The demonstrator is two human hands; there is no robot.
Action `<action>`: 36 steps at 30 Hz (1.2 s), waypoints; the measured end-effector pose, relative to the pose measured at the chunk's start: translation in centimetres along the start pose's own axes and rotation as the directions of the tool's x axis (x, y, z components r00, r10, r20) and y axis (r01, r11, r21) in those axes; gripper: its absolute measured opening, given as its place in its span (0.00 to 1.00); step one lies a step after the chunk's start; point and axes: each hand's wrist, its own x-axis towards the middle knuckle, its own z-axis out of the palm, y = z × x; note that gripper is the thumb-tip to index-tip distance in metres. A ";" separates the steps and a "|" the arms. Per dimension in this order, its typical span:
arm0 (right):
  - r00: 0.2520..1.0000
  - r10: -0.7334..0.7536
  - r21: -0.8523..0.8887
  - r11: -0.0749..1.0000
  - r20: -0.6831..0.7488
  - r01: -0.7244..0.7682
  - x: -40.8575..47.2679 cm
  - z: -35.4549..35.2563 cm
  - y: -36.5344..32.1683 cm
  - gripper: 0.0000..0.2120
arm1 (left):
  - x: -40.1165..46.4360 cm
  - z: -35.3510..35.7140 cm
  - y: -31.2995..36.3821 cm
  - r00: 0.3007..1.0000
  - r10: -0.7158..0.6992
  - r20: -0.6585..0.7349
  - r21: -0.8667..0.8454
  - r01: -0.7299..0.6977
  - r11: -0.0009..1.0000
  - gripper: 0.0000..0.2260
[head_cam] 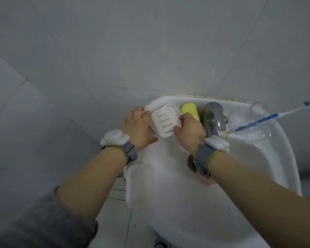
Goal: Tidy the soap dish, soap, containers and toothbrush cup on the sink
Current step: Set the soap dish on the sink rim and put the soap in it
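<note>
A white slotted soap dish (166, 121) sits at the back left corner of the white sink (284, 158). My left hand (137, 127) rests against the dish's left side, and my right hand (189, 130) grips its right edge. Just behind my right hand a yellow soap bar (189, 110) lies on the rim, beside the faucet. At the back right a clear toothbrush cup (262, 120) lies tipped on its side, with a blue and white toothbrush (268, 118) sticking out to the right. A white lid-like container (140, 185) rests on the sink's front left rim.
A grey metal faucet (212, 117) rises in the middle of the back rim, close to my right hand. The drain (191, 162) shows under my right wrist. Grey tiled walls stand behind and to the left. Floor tiles show below the sink's left edge.
</note>
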 end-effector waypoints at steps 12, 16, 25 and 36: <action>0.984 0.152 0.456 0.885 -0.094 -0.093 0.6 1.2 0.9 0.12 | 1.5 2.3 -0.1 0.992 0.013 -0.129 -0.066 -0.022 0.998 0.37; 0.985 0.124 0.407 0.911 -0.118 -0.066 0.6 1.1 0.8 0.13 | 2.0 2.1 -0.1 0.990 0.013 -0.139 -0.069 -0.023 0.997 0.37; 0.989 0.041 0.319 0.948 -0.142 0.007 0.8 0.0 0.3 0.13 | 1.9 2.0 0.6 0.981 0.019 -0.191 -0.005 -0.021 1.000 0.40; 0.969 -0.166 0.110 0.976 -0.185 0.188 1.7 -2.1 0.7 0.11 | 1.1 0.2 -1.7 0.988 0.027 -0.151 -0.181 -0.054 0.982 0.40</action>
